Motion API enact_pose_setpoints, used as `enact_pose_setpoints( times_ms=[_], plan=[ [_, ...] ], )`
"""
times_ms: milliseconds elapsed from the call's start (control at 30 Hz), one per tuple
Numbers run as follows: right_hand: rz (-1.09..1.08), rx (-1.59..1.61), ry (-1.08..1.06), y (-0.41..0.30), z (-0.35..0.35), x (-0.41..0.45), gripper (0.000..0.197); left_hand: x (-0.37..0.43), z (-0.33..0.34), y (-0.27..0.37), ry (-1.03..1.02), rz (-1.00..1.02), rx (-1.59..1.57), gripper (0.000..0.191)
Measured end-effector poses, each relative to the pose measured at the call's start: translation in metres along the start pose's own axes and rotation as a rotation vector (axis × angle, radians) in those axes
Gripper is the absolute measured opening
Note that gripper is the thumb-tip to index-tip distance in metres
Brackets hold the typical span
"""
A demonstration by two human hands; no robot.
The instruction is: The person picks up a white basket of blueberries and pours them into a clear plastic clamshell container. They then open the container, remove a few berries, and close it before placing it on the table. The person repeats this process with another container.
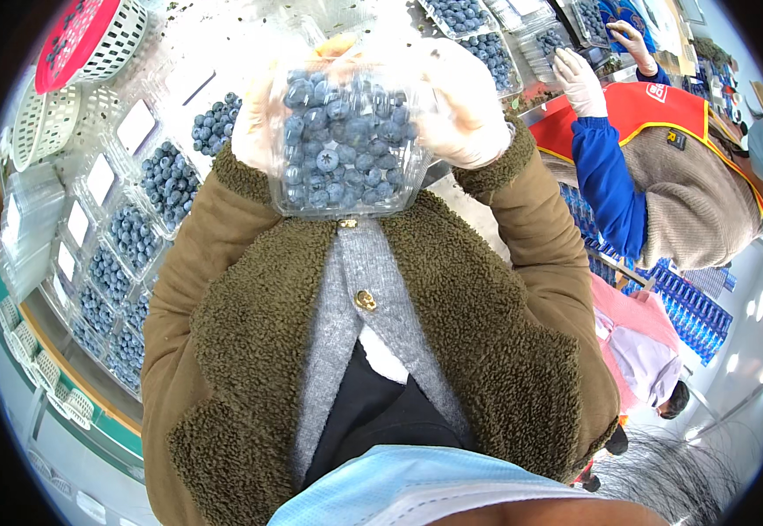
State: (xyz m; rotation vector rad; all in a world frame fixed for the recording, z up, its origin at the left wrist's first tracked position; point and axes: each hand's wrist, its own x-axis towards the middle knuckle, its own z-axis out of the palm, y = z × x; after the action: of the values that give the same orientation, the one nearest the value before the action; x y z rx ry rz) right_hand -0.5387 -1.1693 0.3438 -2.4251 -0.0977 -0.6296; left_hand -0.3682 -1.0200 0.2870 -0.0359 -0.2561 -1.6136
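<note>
A clear plastic clamshell box full of blueberries (348, 148) is held up before my chest, one broad side turned to me. My gloved left hand (256, 121) grips it at its left edge. On the opposite edge, my gloved right hand (464, 105) is closed around the plastic. Glare washes out much of both hands, and some fingers are hidden behind the box. Just left of my left hand lies a filled tray of blueberries (214, 125) on the bright worktable (223, 33).
Open clamshells of blueberries (170, 181) stand in rows at left, beside nested empty clamshells (29, 230). A red-rimmed white basket (115, 46) sits at upper left. More filled boxes (487, 56) lie at upper right. A co-worker in a red apron (658, 112) works at right with gloved hands.
</note>
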Motion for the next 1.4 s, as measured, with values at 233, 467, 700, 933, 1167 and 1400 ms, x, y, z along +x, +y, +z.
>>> enact_pose_setpoints(
  times_ms=[233,467,700,933,1167,1400],
  plan=[
    [-0.14,-0.267,0.32,0.013,0.013,-0.026,0.067,-0.008,-0.011,0.0,-0.031,-0.005,-0.105,0.054],
    [-0.064,-0.467,0.272,-0.002,0.025,-0.041,0.082,-0.006,-0.012,0.002,0.027,0.001,-0.141,0.057],
    [0.041,-0.36,0.202,-0.007,0.023,-0.031,0.042,-0.008,-0.017,0.004,0.052,0.026,-0.127,0.057],
    [-0.218,-0.446,0.061,-0.011,0.021,-0.024,0.047,-0.007,-0.017,0.008,0.032,0.035,-0.079,0.05],
    [0.028,-0.227,0.238,-0.012,0.027,-0.056,0.05,-0.008,-0.015,0.012,0.309,0.117,-0.115,0.05],
    [-0.016,0.076,0.102,-0.021,0.042,-0.06,0.091,-0.007,-0.008,0.011,0.3,0.143,-0.072,0.045]
  ],
)
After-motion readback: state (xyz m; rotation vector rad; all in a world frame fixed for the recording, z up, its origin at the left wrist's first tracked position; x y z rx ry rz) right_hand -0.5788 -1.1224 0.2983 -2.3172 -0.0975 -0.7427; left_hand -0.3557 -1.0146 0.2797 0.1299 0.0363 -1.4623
